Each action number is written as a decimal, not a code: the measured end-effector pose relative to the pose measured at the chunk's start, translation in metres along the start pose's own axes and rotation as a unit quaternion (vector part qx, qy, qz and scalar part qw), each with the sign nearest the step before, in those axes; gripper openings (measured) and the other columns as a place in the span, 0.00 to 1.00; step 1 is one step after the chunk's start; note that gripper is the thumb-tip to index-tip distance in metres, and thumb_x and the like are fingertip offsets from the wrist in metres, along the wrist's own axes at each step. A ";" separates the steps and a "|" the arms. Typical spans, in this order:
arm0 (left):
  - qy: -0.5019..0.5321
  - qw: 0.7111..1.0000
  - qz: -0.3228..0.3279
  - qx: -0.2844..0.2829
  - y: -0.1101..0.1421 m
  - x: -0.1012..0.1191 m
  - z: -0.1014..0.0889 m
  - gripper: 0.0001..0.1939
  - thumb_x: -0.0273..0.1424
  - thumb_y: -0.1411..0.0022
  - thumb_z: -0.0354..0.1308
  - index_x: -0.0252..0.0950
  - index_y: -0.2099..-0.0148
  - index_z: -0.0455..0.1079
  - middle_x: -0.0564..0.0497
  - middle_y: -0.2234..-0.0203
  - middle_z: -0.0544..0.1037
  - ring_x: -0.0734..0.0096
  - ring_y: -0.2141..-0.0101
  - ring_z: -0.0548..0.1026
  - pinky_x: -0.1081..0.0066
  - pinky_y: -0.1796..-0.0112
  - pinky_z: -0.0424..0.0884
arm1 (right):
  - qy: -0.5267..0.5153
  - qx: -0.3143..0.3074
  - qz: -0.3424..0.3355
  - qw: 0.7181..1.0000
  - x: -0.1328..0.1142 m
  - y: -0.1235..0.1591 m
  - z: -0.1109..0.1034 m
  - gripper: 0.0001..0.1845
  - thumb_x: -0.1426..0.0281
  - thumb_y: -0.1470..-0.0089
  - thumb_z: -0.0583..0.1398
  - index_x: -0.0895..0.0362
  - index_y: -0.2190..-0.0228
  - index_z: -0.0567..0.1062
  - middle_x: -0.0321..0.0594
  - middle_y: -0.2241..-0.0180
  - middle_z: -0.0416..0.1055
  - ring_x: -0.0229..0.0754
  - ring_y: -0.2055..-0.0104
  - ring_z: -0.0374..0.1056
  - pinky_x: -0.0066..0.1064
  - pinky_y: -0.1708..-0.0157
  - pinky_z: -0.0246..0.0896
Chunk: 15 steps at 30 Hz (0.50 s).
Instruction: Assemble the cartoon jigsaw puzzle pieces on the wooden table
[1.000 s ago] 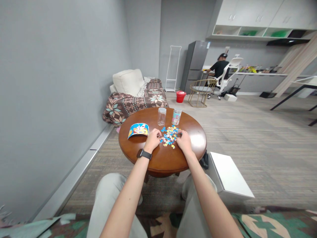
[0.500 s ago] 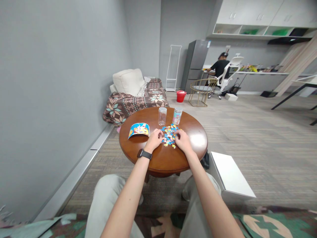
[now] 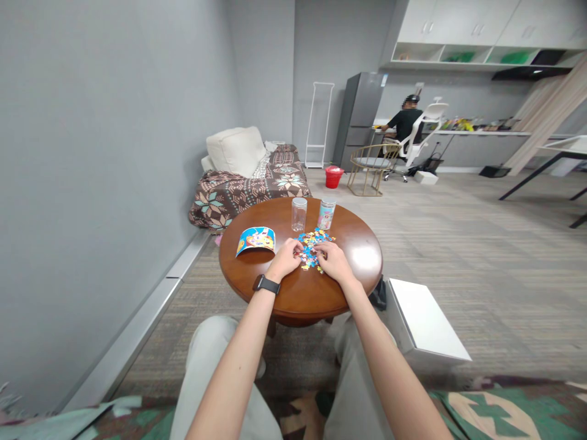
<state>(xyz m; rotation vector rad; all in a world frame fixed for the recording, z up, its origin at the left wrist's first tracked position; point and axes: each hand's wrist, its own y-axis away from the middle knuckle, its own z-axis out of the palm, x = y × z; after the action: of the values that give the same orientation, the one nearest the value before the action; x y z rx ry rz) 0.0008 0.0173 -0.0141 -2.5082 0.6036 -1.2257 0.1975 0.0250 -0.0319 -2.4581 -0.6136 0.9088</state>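
A loose heap of small, colourful jigsaw puzzle pieces (image 3: 312,239) lies on the round brown wooden table (image 3: 293,296). My left hand (image 3: 286,256) rests at the heap's left side, its fingers curled together; whatever they grip is too small to make out. Over the right part of the heap is my right hand (image 3: 334,260), fingers bent inward among the pieces, their tips partly hidden. Behind the pieces stand a clear jar (image 3: 299,215) with a silver lid and a printed jar (image 3: 326,215). A curved picture sheet (image 3: 255,239) lies left of my left hand.
A white box (image 3: 426,318) stands on the floor right of the table. Beyond the table is a sofa (image 3: 250,192) under a patterned cover. Further back are a red bucket (image 3: 333,177), a gold-framed chair (image 3: 370,164) and a seated person (image 3: 407,125).
My right hand has moved left, further over the puzzle pieces and closer to my left hand. My left hand stays at the heap's left side. The camera view has shifted slightly.
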 end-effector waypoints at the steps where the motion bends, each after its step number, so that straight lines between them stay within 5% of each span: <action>1: 0.000 1.000 -0.001 0.000 0.000 0.000 0.000 0.15 0.12 0.52 0.52 0.37 0.66 0.67 0.52 0.65 0.71 0.69 0.63 0.75 0.68 0.56 0.74 | -0.002 0.001 -0.005 1.000 0.000 0.000 0.000 0.15 0.76 0.45 0.56 0.55 0.63 0.82 0.45 0.56 0.80 0.48 0.49 0.73 0.45 0.42 0.65; 7: 0.003 1.000 -0.002 0.001 -0.001 -0.001 0.000 0.13 0.14 0.50 0.54 0.36 0.66 0.67 0.52 0.65 0.71 0.69 0.62 0.75 0.66 0.54 0.74 | -0.005 -0.028 -0.053 0.998 -0.002 0.000 0.000 0.15 0.76 0.46 0.56 0.55 0.64 0.83 0.47 0.52 0.79 0.50 0.45 0.72 0.48 0.39 0.62; 15: 0.003 1.000 -0.001 0.006 0.000 -0.001 0.000 0.13 0.14 0.50 0.55 0.36 0.66 0.67 0.53 0.65 0.70 0.72 0.65 0.74 0.70 0.58 0.74 | 0.010 -0.027 -0.026 0.999 -0.006 0.000 -0.004 0.13 0.75 0.45 0.57 0.55 0.67 0.83 0.46 0.57 0.80 0.48 0.49 0.74 0.45 0.43 0.66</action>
<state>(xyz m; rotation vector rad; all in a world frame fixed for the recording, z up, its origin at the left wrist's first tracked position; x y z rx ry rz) 0.0004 0.0182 -0.0149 -2.4968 0.5952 -1.2342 0.1956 0.0204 -0.0266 -2.4831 -0.7009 0.8577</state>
